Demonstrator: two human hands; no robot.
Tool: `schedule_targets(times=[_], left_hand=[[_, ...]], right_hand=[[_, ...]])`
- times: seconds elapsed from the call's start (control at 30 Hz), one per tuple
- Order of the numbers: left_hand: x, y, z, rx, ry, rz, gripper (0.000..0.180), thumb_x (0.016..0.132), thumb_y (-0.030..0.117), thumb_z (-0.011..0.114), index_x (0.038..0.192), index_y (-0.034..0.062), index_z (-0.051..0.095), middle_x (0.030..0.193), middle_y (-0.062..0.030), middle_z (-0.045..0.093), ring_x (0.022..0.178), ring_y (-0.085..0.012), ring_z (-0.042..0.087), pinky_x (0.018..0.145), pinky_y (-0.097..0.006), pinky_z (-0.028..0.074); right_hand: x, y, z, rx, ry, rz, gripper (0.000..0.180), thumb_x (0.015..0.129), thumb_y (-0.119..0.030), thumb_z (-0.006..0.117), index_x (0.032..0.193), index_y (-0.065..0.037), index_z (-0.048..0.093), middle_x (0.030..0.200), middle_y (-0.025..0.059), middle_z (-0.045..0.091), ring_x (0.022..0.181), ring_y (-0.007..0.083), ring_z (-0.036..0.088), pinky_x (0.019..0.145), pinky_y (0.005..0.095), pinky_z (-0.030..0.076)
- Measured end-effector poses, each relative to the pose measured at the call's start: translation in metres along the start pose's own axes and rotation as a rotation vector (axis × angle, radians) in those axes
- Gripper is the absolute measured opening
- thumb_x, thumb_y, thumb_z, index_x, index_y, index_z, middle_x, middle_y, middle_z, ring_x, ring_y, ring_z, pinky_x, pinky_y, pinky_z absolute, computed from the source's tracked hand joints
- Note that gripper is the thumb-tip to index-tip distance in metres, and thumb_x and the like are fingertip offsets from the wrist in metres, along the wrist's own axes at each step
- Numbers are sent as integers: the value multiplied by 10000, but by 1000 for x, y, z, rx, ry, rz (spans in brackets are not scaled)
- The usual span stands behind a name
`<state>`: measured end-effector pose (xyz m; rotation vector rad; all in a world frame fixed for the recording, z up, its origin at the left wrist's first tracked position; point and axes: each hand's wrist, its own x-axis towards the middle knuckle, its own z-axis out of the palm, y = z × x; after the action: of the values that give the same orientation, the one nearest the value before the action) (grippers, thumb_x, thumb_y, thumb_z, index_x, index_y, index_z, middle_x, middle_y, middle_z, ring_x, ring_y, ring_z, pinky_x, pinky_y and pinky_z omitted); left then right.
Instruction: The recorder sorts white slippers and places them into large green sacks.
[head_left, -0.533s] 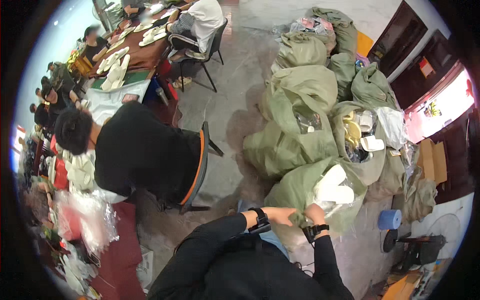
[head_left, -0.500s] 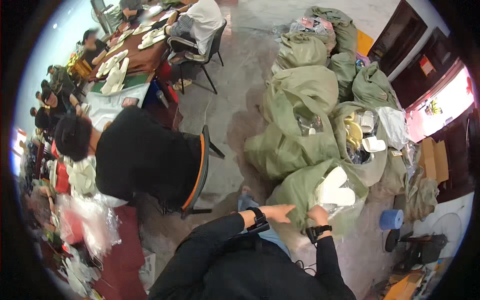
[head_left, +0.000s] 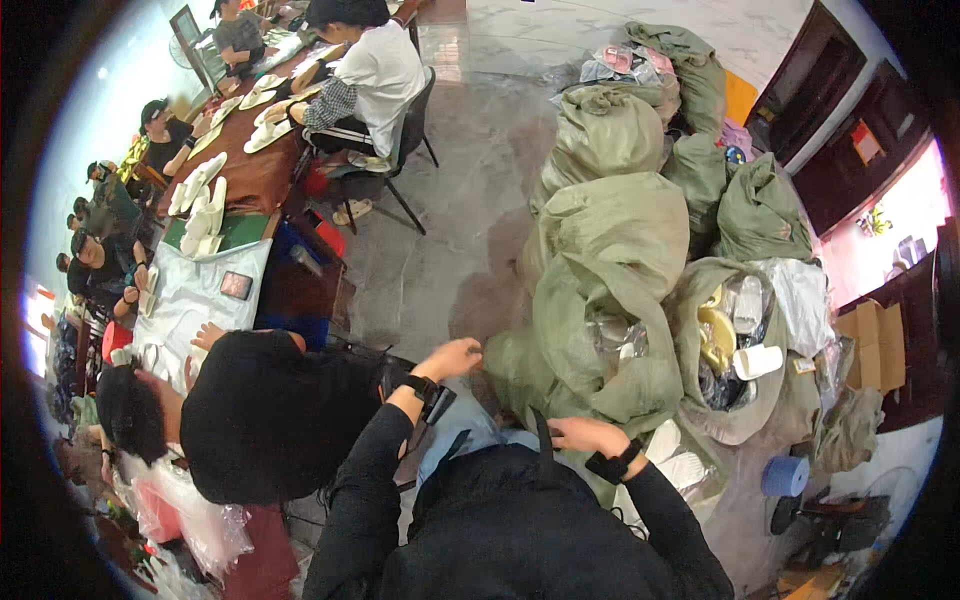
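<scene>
My left hand (head_left: 450, 358) hangs in front of me, fingers loosely bent and nothing visible in them. It is between a seated person in black (head_left: 285, 415) and the green sacks. My right hand (head_left: 590, 437) has its fingers stretched to the left, their tips close to a dark strap (head_left: 543, 437) at my jacket; whether they touch it I cannot tell. Just beyond that wrist, a green sack with white slippers (head_left: 680, 468) in clear wrapping is partly covered by my arm. Another open green sack (head_left: 610, 350) stands ahead.
More stuffed sacks (head_left: 600, 130) line the right side, one holding yellow and white slippers (head_left: 745, 320). On the left, people sit along a table (head_left: 255, 160) with white slippers (head_left: 200, 205). A blue roll (head_left: 785, 476) and a cardboard box (head_left: 870, 345) are at the right.
Both my hands have moved left, away from the sack of white slippers, which now sits lower and nearer my right arm. The seated person in black is lower in view, leaning to the left.
</scene>
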<state>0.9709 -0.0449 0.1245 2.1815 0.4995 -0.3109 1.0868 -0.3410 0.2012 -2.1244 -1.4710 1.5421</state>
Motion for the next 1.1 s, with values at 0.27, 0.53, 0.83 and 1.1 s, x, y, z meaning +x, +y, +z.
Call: schedule_targets(times=[0.27, 0.53, 0.83, 1.1], left_hand=[[135, -97, -67, 419, -93, 191, 126, 806, 185, 578, 817, 64, 611, 825, -108, 630, 831, -260, 617, 705, -388, 490], [305, -205, -151, 469, -553, 383, 180, 776, 202, 583, 797, 29, 538, 667, -86, 544, 667, -252, 574, 564, -413, 443], [466, -183, -318, 182, -224, -188, 311, 896, 238, 492, 1110, 29, 575, 1001, -169, 631, 797, -337, 617, 711, -407, 505], [570, -149, -410, -469, -277, -416, 326, 927, 258, 517, 1163, 34, 545, 944, -84, 625, 724, -160, 611, 637, -279, 489]], right_hand=[[99, 47, -81, 284, 266, -5, 408, 880, -245, 504, 1244, -62, 485, 1095, 181, 605, 1000, 344, 572, 837, 399, 457], [200, 79, -229, 360, 347, 251, 407, 905, -281, 481, 1233, -40, 501, 1158, 164, 583, 1077, 334, 540, 896, 388, 432], [414, 101, -393, 422, 400, 98, 411, 880, -358, 527, 1115, -22, 564, 1115, 186, 583, 1027, 338, 551, 835, 414, 440], [481, 144, -503, 565, 715, 305, 468, 831, -383, 563, 1081, 12, 589, 1095, 194, 608, 999, 332, 576, 838, 398, 449]])
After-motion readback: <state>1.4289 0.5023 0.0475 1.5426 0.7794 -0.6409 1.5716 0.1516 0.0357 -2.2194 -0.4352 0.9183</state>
